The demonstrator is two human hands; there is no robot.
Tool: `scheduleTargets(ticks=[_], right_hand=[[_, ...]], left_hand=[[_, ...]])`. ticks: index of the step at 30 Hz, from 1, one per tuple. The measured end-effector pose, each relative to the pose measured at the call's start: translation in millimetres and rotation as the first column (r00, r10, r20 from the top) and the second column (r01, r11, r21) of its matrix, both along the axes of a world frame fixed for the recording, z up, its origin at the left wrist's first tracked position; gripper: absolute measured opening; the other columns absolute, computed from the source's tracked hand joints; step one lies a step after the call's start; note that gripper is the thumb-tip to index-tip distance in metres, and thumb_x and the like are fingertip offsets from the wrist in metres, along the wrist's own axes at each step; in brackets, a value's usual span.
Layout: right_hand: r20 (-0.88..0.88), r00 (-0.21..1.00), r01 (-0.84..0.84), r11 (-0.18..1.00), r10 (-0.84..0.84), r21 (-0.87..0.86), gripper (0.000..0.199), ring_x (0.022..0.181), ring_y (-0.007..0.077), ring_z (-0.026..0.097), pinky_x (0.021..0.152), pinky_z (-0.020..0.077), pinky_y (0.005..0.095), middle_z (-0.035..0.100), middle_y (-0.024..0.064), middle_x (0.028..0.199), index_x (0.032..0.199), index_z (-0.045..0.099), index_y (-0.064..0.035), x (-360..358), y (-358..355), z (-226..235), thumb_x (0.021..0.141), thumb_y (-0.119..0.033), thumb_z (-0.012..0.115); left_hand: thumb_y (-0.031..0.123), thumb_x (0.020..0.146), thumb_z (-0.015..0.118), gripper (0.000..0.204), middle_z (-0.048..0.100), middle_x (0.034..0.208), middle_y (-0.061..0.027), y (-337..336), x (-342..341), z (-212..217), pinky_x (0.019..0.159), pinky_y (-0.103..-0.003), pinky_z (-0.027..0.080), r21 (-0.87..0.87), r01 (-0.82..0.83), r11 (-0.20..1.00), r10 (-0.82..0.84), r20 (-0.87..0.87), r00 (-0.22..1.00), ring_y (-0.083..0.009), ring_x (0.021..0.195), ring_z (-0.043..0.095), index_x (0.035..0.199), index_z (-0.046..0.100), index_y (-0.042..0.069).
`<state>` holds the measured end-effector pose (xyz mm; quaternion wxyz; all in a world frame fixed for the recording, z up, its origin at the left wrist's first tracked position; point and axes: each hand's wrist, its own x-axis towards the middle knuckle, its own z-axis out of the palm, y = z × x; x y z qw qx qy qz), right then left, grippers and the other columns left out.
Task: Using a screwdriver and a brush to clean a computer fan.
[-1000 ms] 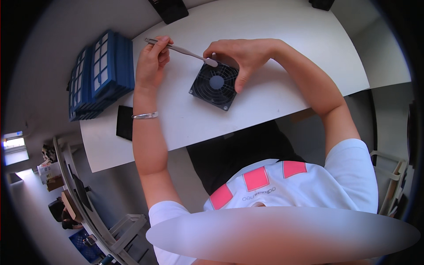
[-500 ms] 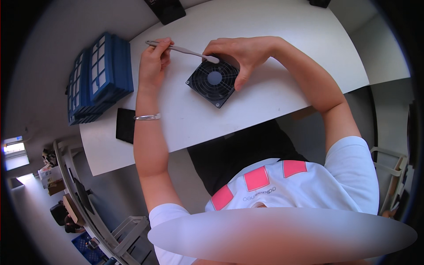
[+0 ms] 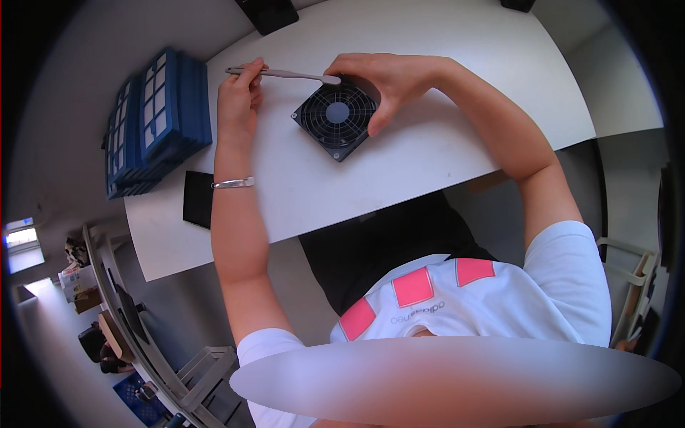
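Observation:
My left hand [image 3: 240, 89] pinches the grey handle of a slim toothbrush [image 3: 289, 74], held nearly level above the white table. Its pale head meets the far corner of a square black cooling fan [image 3: 337, 113] with a round wire grille and a grey hub; the bristles are not visible. My right hand [image 3: 382, 82] grips the fan from its far right side, thumb on the right edge and fingers around the far corner. The fan lies on the table or just above it; I cannot tell which.
Blue bins [image 3: 160, 107] with white panels stand stacked at the table's left edge. A flat black object [image 3: 198, 200] lies beside my left forearm. Another dark object [image 3: 267, 14] sits at the far edge of the white table [image 3: 485, 43]. A pale chair frame [image 3: 207, 374] stands lower left.
The fan and both hands appear slightly farther up and left in view. The toothbrush head has shifted outward from the grille toward the fan's far corner, and its handle lies more level.

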<state>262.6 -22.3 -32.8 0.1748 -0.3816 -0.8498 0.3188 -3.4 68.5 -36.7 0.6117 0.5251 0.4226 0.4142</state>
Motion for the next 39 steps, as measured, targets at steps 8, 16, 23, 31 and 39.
scheduleTargets(ticks=[8,16,23,31,39], right_hand=[[-0.006,1.000,-0.009,1.000,0.009,0.006,0.096,0.118,0.0309,0.055,0.100,0.0457,0.0371,0.054,0.0159,0.125,0.135,0.046,-0.0009,-2.8,2.0,-2.6,0.060,-0.043,0.089],[-0.041,0.998,0.057,0.996,-0.054,0.071,0.098,0.116,0.0305,0.056,0.099,0.0478,0.0376,0.054,0.0157,0.124,0.134,0.046,-0.0010,-4.2,0.1,-8.1,0.058,-0.043,0.091],[-0.005,0.999,0.045,0.997,-0.045,0.061,0.095,0.114,0.0294,0.057,0.097,0.0482,0.0363,0.054,0.0148,0.123,0.133,0.047,-0.0013,-6.0,-1.0,-2.5,0.059,-0.040,0.091],[-0.018,0.999,0.043,0.997,-0.042,0.068,0.094,0.109,0.0278,0.058,0.096,0.0488,0.0356,0.055,0.0146,0.120,0.132,0.047,-0.0010,-6.2,1.0,-4.7,0.060,-0.040,0.092],[0.002,0.999,0.039,0.999,-0.039,0.011,0.100,0.114,0.0293,0.058,0.099,0.0483,0.0363,0.053,0.0153,0.126,0.135,0.045,-0.0013,-4.6,1.0,0.3,0.057,-0.042,0.093]], left_hand=[[0.020,0.091,0.072,0.020,0.049,0.069,0.0031,0.6,-2.1,-2.8,0.048,-0.023,0.023,-0.024,-0.036,0.999,0.037,0.033,0.999,-0.0038,0.053,0.033,0.088,0.069,0.001],[0.021,0.092,0.072,0.020,0.046,0.070,0.0047,3.5,-2.2,-0.5,0.048,-0.021,0.024,-0.027,-0.072,0.997,0.073,0.028,0.997,-0.0031,0.053,0.034,0.091,0.068,0.001],[0.020,0.092,0.072,0.020,0.048,0.073,0.0043,-3.7,4.8,-1.6,0.049,-0.021,0.026,-0.022,-0.040,0.999,0.041,0.051,0.998,-0.0028,0.053,0.034,0.096,0.067,0.001],[0.015,0.094,0.070,0.014,0.053,0.077,0.0030,1.7,-0.4,-6.4,0.056,-0.022,0.035,-0.023,-0.010,1.000,0.016,0.252,0.968,-0.0055,0.060,0.042,0.103,0.061,0.008],[0.021,0.098,0.063,0.017,0.050,0.071,0.0028,5.8,-9.6,-0.1,0.055,-0.023,0.032,-0.044,0.005,0.999,0.008,0.294,0.956,-0.0058,0.059,0.040,0.090,0.064,0.006]])
